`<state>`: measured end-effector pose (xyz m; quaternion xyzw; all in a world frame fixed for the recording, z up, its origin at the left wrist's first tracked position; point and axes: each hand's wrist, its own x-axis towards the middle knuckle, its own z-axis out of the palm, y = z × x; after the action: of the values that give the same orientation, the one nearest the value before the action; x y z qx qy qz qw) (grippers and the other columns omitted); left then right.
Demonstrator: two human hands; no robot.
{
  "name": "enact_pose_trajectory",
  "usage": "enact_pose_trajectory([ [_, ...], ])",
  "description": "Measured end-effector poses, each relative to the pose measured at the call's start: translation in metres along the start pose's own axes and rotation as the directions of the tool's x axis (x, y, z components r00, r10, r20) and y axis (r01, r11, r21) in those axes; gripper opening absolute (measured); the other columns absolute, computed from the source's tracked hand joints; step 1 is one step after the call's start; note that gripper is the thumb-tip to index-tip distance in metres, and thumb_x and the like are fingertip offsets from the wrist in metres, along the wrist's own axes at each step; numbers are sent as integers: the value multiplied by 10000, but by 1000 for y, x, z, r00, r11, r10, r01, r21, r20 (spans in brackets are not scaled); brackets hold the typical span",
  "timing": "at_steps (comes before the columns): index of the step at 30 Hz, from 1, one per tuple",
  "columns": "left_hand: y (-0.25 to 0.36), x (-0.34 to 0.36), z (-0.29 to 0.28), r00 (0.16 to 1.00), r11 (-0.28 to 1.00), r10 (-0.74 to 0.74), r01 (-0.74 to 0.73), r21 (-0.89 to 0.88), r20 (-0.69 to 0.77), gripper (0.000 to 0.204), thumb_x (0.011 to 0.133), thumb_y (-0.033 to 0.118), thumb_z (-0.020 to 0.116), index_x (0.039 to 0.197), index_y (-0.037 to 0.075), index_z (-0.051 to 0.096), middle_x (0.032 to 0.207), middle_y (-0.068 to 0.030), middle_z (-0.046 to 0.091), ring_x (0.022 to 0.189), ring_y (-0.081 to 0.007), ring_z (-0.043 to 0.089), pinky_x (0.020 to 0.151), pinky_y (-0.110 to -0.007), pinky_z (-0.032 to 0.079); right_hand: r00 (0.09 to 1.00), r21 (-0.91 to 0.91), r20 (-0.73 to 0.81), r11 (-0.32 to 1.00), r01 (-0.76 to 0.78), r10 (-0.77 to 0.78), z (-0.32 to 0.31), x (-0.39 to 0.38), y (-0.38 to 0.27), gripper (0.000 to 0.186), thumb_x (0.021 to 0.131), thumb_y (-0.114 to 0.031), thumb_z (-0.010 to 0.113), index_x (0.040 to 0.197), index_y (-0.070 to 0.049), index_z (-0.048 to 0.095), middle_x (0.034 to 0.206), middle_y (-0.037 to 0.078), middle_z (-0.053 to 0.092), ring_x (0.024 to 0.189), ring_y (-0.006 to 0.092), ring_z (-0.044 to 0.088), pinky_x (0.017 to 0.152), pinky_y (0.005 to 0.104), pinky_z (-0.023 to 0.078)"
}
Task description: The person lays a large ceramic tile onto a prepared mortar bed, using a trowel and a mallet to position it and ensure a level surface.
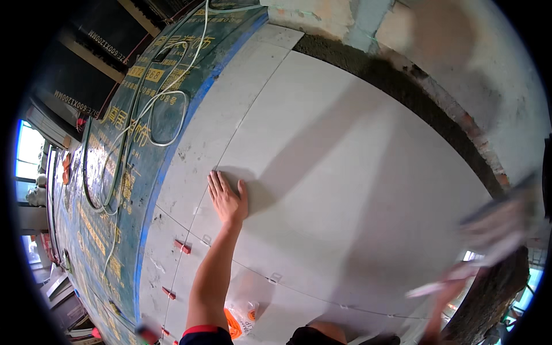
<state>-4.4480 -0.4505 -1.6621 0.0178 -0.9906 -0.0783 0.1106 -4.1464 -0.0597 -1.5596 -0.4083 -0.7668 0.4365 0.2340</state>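
My left hand [225, 192] lies palm down with outstretched fingers on a large pale grey floor tile [356, 172], beside its left seam. At the lower right, my motion-blurred right hand [448, 290] grips a tool with a pale handle and a broad greyish head [494, 224], above the tile's right end. Small clear clips [275, 278] sit in the lower seam. Red wedges [183, 246] lie along the left seam. A plastic bag with orange on it [244, 319] lies beside my left forearm, at the lower edge.
Green protective sheeting [123, 230] with blue tape and looped cables [172, 95] covers the left floor. Dark boxes [80, 80] stand at the upper left. A strip of dark mortar [368, 66] borders the tile along the plastered wall [460, 80]. A dark timber-like piece [491, 293] is at lower right.
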Motion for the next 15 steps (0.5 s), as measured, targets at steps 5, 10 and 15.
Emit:
enact_pose_trajectory([
  [5,-5,3,5,1000,999,20,-21,-32,-11,651,905,376,483,1367,-66,359,1449,-231,327,1382,-339,245,1139,-408,186,751,-509,536,857,-78,386,98,-34,-17,663,918,-557,458,606,23,532,412,73,413,412,267,527,426,391,421],
  [10,-22,5,-3,999,999,52,-52,4,6,603,901,330,490,1345,-67,393,1436,-218,357,1370,-332,278,1124,-412,217,522,-255,704,857,-448,482,77,59,-164,561,919,-573,446,768,-39,526,557,27,491,392,104,439,364,268,350],
  [15,-7,13,7,995,998,57,-60,-33,-80,567,895,296,500,1322,-69,420,1402,-226,400,1337,-353,330,1102,-422,259,919,542,238,742,-395,315,-44,67,-155,557,904,-686,287,858,-157,453,549,-33,352,382,82,293,351,224,253],
])
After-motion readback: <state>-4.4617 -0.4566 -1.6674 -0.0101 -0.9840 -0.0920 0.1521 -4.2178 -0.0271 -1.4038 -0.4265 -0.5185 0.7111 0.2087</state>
